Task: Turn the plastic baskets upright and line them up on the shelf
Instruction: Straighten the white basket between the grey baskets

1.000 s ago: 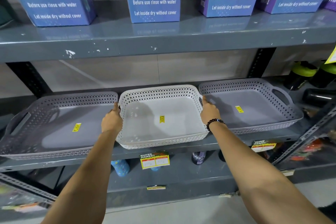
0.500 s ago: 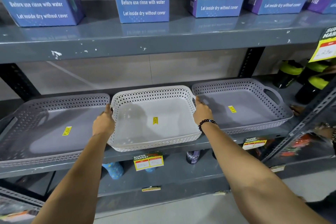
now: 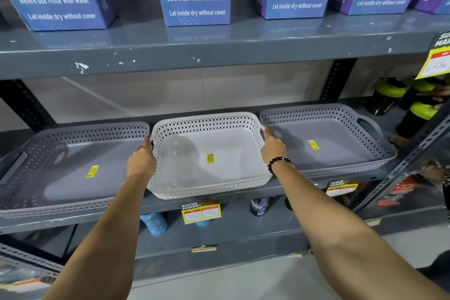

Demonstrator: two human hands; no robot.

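Between grey baskets (image 3: 73, 165) | white basket (image 3: 207, 153) | both hands gripping sides

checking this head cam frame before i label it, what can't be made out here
- Fingertips of the left hand and right hand: hidden by the white basket side walls they grip.
- Left grey basket: its left end is cut off by the frame edge.
- Sticker print in the white basket: too small to read.
- Price tag at right: cut off by the frame edge.
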